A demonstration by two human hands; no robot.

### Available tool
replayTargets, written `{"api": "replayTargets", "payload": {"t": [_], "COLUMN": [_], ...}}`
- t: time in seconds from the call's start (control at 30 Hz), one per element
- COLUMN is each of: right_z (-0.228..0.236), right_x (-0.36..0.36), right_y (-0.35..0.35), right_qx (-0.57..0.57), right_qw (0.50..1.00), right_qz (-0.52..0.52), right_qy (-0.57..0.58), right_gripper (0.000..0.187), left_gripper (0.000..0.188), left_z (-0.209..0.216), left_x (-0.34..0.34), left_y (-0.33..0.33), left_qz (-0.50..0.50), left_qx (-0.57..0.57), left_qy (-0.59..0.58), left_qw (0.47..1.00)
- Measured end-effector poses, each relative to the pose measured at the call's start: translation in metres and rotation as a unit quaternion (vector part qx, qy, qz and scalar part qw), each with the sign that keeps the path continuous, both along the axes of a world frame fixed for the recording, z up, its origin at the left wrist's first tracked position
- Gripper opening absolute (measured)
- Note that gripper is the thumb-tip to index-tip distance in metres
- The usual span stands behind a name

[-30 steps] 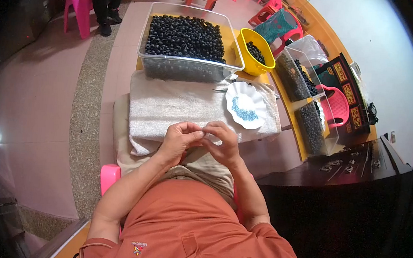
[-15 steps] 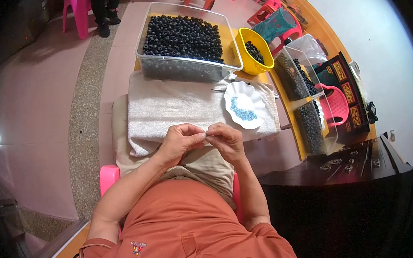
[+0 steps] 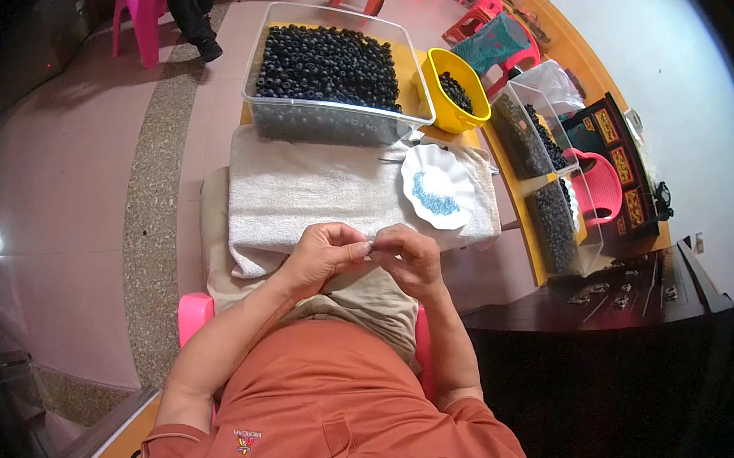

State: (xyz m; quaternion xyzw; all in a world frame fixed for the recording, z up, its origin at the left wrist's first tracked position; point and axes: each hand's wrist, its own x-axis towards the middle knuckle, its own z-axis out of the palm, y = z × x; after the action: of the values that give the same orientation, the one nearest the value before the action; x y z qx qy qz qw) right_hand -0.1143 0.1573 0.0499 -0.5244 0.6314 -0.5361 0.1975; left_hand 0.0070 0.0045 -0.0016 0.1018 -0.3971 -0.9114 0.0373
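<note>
Pinching something tiny between both sets of fingertips: left hand [image 3: 324, 256] & right hand [image 3: 409, 257] meet knuckle to knuckle, fingers curled tight; the item itself is too small to make out. Grip sits just over the near edge of the pale towel [image 3: 318, 192] on the lap, prob. so a drop lands soft. Beyond the grip, to its right, a white scalloped dish [image 3: 438, 187] w/ blue bits lies near. Further out: clear tub [image 3: 332, 116] of dark beads, yellow bowl [image 3: 453, 95].

We see a tiny item, too small to identify, pinched between fingertips of the left hand [image 3: 324, 256] and right hand [image 3: 410, 257].
</note>
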Motion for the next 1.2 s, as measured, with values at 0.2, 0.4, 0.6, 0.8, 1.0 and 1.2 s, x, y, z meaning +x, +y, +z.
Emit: {"api": "replayTargets", "payload": {"t": [0.2, 0.4, 0.6, 0.8, 1.0, 1.2], "right_z": [-0.017, -0.016, -0.017, -0.020, -0.015, 0.004], "right_x": [-0.006, -0.002, 0.007, 0.018, 0.011, -0.016], "right_y": [0.004, -0.002, -0.016, -0.021, -0.015, -0.005], "right_qx": [-0.018, -0.031, -0.083, -0.111, -0.068, -0.030], "right_qw": [0.990, 0.997, 0.942, 0.896, 0.948, 0.970], "right_qz": [-0.004, -0.022, -0.106, -0.144, -0.111, -0.135], "right_qy": [-0.137, -0.069, 0.306, 0.405, 0.292, 0.200], "right_gripper": [0.015, 0.018, 0.035, 0.042, 0.041, 0.028], "left_gripper": [0.013, 0.017, 0.015, 0.016, 0.018, 0.022], "left_z": [0.003, 0.010, 0.005, 0.003, 0.003, 0.006], "left_x": [-0.001, 0.000, 0.000, -0.002, -0.003, -0.002], "left_y": [0.000, 0.002, 0.003, 0.007, 0.011, 0.011], "left_qz": [-0.004, 0.017, 0.049, 0.072, 0.074, 0.082], "left_qx": [-0.008, 0.060, 0.133, 0.136, 0.108, 0.069], "left_qy": [0.008, -0.006, -0.024, -0.034, -0.033, -0.069], "left_qw": [1.000, 0.998, 0.990, 0.987, 0.991, 0.992]}}
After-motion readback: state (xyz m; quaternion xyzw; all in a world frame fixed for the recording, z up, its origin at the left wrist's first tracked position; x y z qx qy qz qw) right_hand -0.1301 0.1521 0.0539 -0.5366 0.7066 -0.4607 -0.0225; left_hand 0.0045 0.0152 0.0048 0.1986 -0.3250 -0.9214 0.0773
